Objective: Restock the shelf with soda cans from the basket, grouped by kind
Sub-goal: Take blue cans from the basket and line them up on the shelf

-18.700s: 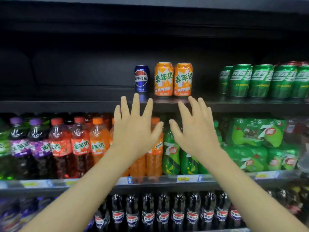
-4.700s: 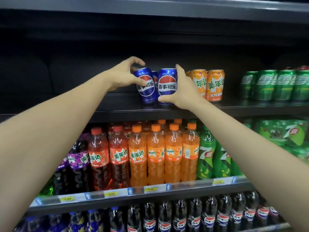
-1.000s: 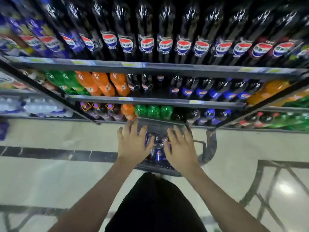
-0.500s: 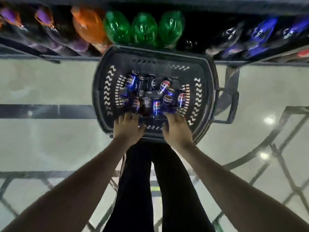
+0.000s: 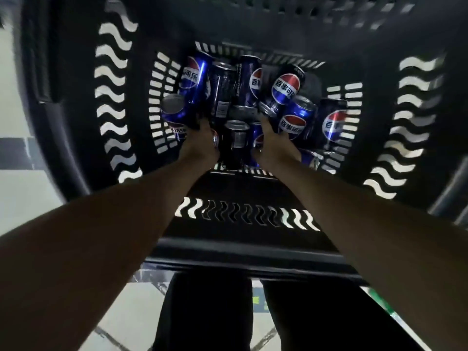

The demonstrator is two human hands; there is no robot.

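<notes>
The blue soda cans [image 5: 286, 87] lie jumbled at the bottom of the black basket [image 5: 114, 97]. Half a second ago both hands hovered at its near rim; now the left hand [image 5: 200, 145] and right hand [image 5: 272, 145] are plunged among the cans, fingers hidden, so I cannot tell whether they are spread or gripping. Likely the next pair is being picked.

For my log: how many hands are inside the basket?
2. The left hand reaches among the cans left of centre in the basket, the right hand right of centre. Their fingertips are hidden.

Both bare forearms stretched forward and down, left hand [image 5: 200, 145] and right hand [image 5: 272, 145] side by side, fingers hidden
</notes>
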